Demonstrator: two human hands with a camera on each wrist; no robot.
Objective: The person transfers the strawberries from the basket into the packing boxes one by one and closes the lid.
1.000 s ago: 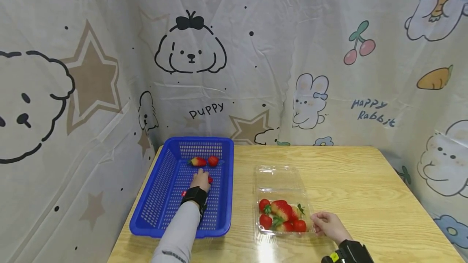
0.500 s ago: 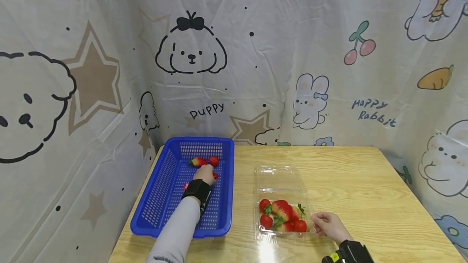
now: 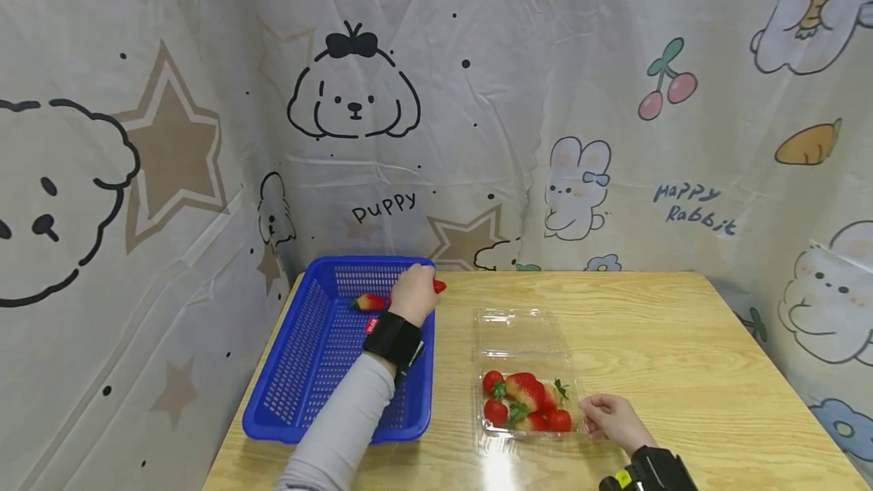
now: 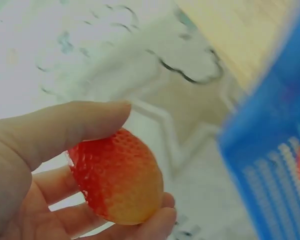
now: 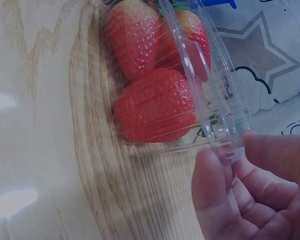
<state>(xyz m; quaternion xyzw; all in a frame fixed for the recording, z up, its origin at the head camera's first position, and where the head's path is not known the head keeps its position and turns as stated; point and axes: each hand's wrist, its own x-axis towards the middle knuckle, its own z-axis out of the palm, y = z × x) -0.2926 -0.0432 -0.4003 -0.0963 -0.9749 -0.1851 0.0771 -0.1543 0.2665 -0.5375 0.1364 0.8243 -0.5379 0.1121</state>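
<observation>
My left hand (image 3: 414,295) holds a red and yellowish strawberry (image 4: 122,177) between thumb and curled fingers, over the right rim of the blue basket (image 3: 273,400). In the head view only the tip of that fruit shows past the hand. A strawberry with a green top (image 3: 369,302) lies at the basket's far end, another partly hidden behind the hand. With thumb and fingers, my right hand (image 3: 614,423) pinches the right rim of a clear plastic clamshell box (image 5: 230,135). Several strawberries (image 5: 157,105) sit inside it, and its lid (image 3: 516,330) lies folded back.
A wooden table (image 3: 634,332) carries the basket at left and the box to its right. Behind the table and along the sides hangs a printed curtain (image 3: 477,135). A small red label (image 3: 371,325) shows in the basket beside the left wrist.
My left hand has picked up a strawberry from the basket floor and carried it up and right to the rim. The right hand keeps its hold on the box.
</observation>
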